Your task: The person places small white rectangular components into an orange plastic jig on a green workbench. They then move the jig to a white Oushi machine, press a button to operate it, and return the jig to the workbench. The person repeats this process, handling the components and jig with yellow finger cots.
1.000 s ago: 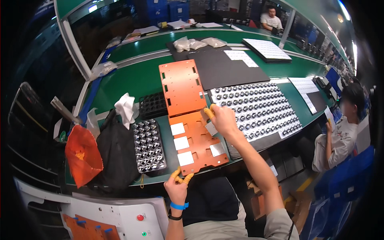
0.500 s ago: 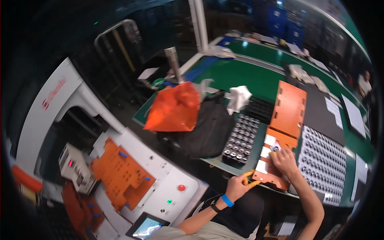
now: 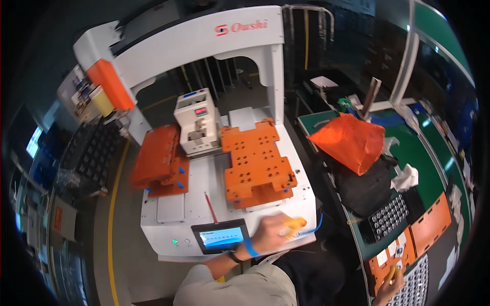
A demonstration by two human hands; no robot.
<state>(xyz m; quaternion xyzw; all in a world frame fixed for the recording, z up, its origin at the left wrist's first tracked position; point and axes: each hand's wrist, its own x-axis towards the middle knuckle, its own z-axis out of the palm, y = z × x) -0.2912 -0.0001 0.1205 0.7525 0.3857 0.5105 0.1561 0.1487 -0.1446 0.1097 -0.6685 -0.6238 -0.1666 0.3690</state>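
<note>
My left hand [image 3: 273, 232], with yellow finger covers and a blue wristband, is over the front right corner of the white machine [image 3: 301, 204]. Its fingers look stretched out and hold nothing visible; motion blurs them, and whether they touch the panel is unclear. On the right bench, my right hand [image 3: 390, 288] bends its yellow-covered fingers over an orange fixture plate [image 3: 378, 273] bearing white pads [image 3: 392, 249]. Anything pinched there is too small to make out. Beside it lies a white tray of round metal parts [image 3: 416, 285]. The orange hinged lid [image 3: 431, 224] lies folded back beyond the plate.
The machine carries an orange perforated fixture [image 3: 258, 158], a second orange fixture [image 3: 158, 158], a cream-coloured device [image 3: 196, 122] and a touchscreen [image 3: 222, 237]. An orange bag [image 3: 352, 143] and a black bag [image 3: 362, 188] occupy the bench [image 3: 360, 229], near a black tray of metal cylinders [image 3: 389, 217].
My view has swung left toward the machine. My left hand has left the bench plate's near edge for the machine's front corner. My right hand stays at the bench plate.
</note>
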